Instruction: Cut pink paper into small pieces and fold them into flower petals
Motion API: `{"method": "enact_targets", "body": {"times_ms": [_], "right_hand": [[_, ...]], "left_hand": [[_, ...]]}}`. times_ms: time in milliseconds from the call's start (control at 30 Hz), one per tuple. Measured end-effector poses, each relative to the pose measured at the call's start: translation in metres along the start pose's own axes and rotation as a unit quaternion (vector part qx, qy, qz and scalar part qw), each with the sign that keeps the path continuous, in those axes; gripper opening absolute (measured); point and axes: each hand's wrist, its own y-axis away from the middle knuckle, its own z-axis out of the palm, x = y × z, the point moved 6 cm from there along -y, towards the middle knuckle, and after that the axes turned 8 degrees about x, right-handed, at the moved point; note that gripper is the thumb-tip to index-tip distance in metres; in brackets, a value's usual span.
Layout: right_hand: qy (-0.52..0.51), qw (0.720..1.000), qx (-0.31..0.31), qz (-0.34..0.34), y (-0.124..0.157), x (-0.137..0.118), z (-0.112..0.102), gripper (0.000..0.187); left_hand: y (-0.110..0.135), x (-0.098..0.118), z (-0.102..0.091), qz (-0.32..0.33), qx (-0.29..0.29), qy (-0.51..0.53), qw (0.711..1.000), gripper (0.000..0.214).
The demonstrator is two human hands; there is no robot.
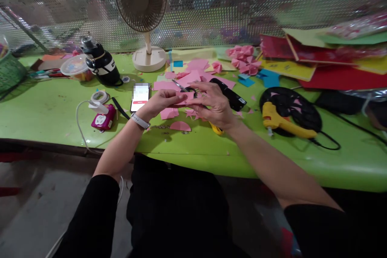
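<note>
My left hand (161, 102) and my right hand (213, 105) meet over the green table (45, 109), both pinched on a small folded piece of pink paper (185, 97). Scissors (181, 86) lie just behind the hands, partly hidden by them. Pink paper scraps (169, 113) and a pink half-circle (180, 126) lie below the hands. A yellow handle (216, 130) pokes out from under my right wrist.
A yellow glue gun (279, 123) rests on a black round mat (292, 107) at the right. A phone (140, 96), pink power adapter (103, 119), tape roll (99, 96), black bottle (101, 64), fan (145, 20), folded pink flowers (243, 58) and coloured paper stacks (326, 60) surround the work spot.
</note>
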Motion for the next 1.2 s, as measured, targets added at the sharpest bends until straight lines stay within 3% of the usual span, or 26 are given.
{"method": "enact_targets", "body": {"times_ms": [100, 267, 533, 767, 1200], "right_hand": [[-0.064, 0.992, 0.052, 0.100, 0.004, 0.007, 0.001, 0.017], [-0.129, 0.961, 0.053, 0.238, 0.013, 0.019, 0.010, 0.032], [-0.143, 0.958, 0.092, 0.232, 0.012, 0.019, 0.006, 0.028], [-0.118, 0.958, 0.085, 0.249, 0.014, 0.021, 0.008, 0.029], [-0.139, 0.953, 0.079, 0.258, 0.013, 0.019, 0.009, 0.028]], "left_hand": [[0.002, 0.003, 0.008, -0.005, -0.037, 0.068, 0.997, 0.040], [0.006, 0.006, 0.012, -0.024, -0.033, 0.097, 0.994, 0.049], [0.005, 0.006, 0.015, 0.030, -0.048, 0.059, 0.997, 0.047], [0.007, 0.005, 0.017, 0.018, -0.033, 0.040, 0.999, 0.039], [0.004, -0.002, 0.015, 0.018, -0.025, 0.044, 0.999, 0.043]]}}
